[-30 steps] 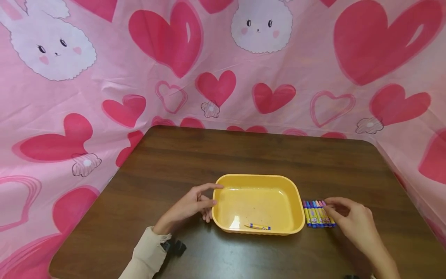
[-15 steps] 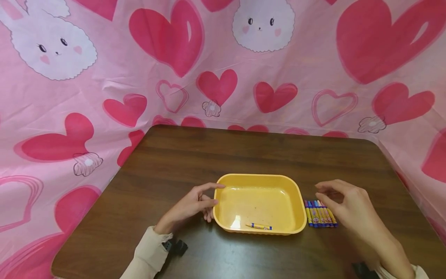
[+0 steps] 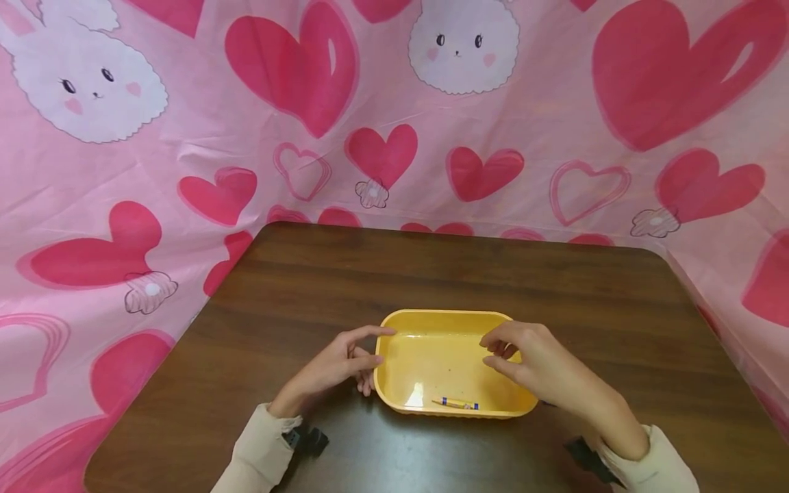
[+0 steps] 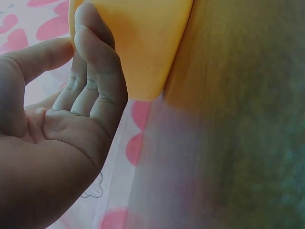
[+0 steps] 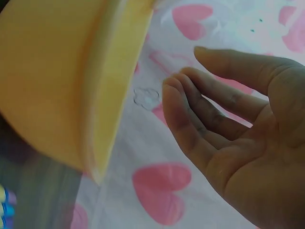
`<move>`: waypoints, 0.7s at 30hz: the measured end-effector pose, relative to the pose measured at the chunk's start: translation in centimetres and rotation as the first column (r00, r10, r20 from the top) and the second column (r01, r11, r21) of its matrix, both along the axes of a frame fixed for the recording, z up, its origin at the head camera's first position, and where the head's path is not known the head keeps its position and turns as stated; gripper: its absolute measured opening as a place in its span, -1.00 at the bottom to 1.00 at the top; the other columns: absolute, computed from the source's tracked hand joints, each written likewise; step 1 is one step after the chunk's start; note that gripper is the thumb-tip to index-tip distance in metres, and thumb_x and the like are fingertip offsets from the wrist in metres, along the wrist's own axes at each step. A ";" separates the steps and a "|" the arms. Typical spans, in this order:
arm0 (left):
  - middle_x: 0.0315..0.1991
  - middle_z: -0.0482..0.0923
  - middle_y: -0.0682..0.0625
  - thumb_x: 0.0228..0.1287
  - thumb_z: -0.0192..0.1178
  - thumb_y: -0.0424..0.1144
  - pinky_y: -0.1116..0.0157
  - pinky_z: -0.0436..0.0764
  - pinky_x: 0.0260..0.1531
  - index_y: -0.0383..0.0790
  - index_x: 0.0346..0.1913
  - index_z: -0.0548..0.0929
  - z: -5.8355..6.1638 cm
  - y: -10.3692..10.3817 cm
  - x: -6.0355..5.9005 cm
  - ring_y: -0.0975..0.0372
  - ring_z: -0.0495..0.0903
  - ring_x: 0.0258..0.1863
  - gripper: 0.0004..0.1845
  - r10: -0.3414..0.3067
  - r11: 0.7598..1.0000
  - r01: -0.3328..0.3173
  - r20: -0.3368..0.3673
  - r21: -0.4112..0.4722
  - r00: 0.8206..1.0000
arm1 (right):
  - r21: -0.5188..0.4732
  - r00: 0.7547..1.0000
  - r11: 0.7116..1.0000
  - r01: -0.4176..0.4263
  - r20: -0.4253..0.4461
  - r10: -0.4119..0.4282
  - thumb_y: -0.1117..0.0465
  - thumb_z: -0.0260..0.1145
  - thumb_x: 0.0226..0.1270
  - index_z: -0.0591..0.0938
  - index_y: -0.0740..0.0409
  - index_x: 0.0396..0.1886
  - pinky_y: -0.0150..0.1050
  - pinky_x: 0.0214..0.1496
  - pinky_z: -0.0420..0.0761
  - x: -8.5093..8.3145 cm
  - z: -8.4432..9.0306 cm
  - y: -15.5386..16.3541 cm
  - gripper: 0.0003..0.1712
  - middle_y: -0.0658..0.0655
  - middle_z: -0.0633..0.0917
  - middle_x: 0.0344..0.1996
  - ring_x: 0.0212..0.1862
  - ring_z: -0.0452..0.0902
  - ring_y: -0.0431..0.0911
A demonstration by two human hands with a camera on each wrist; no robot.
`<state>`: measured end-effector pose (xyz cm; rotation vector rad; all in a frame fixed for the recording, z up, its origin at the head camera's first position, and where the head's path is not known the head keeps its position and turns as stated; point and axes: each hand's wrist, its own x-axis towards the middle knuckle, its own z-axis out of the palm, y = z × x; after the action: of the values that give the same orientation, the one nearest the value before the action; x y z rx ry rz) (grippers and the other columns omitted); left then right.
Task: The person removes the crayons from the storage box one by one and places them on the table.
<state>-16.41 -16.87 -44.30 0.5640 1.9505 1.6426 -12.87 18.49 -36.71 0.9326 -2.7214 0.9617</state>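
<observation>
A yellow plastic tray (image 3: 445, 315) sits on the dark wooden table (image 3: 431, 274). One crayon (image 3: 455, 402) with a yellow and blue wrapper lies inside along its near wall. My left hand (image 3: 373, 344) rests against the tray's left side. In the left wrist view, the fingers (image 4: 97, 62) lie straight on the outer wall of the tray (image 4: 143, 43). My right hand (image 3: 490, 350) hovers over the right half of the tray, fingers loosely bent. In the right wrist view, the right hand (image 5: 186, 71) holds nothing beside the tray (image 5: 52, 81).
A pink cloth (image 3: 394, 137) printed with hearts and rabbits hangs behind and around the table. A sliver of the crayon row (image 5: 3, 207) shows in the right wrist view; in the head view my right arm hides it. Bare wood lies beyond the tray.
My right hand has left the row of crayons on the table and moved left over the tray. The left hand and the tray have not moved.
</observation>
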 end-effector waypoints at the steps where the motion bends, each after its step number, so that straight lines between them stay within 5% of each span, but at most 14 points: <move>1: -0.49 0.68 -0.25 0.43 0.21 -0.20 0.25 0.68 -0.52 -0.11 0.43 0.37 0.0 0.0 0.0 -0.04 0.65 -0.60 -0.44 0.003 1.000 -0.003 0.003 -0.004 1.000 | 0.013 1.000 1.000 -0.010 0.029 0.010 0.35 0.49 0.15 0.73 0.14 -0.25 -0.29 -0.27 0.68 -0.1 -0.2 -0.3 -0.84 -0.11 0.70 -0.37 -0.35 0.57 -0.32; 13: -0.51 0.68 -0.23 0.45 0.18 -0.26 0.24 0.68 -0.53 -0.13 0.43 0.37 0.1 0.5 -0.1 0.09 0.64 -0.63 -0.46 -0.004 1.000 0.004 -0.003 -0.007 1.000 | 0.065 0.986 0.988 -0.137 0.101 0.130 0.34 0.51 0.10 0.71 0.19 -0.34 -0.35 -0.32 0.61 -0.9 -3.9 -2.3 -0.86 -0.09 0.64 -0.47 -0.40 0.50 -0.25; 21: -0.52 0.67 -0.23 0.45 0.19 -0.24 0.21 0.68 -0.55 -0.17 0.44 0.35 0.1 0.2 0.0 0.01 0.65 -0.63 -0.45 -0.014 1.000 0.014 -0.010 0.009 1.000 | 0.109 0.945 0.966 -0.233 0.260 0.199 0.24 0.57 0.07 0.69 0.09 -0.39 -0.42 -0.37 0.49 -0.8 -5.3 -3.5 -0.82 -0.14 0.55 -0.54 -0.45 0.41 -0.29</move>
<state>-16.37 -16.64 -44.16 0.5895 1.9429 1.6441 -13.66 15.03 -42.04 1.2376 -2.9732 0.9957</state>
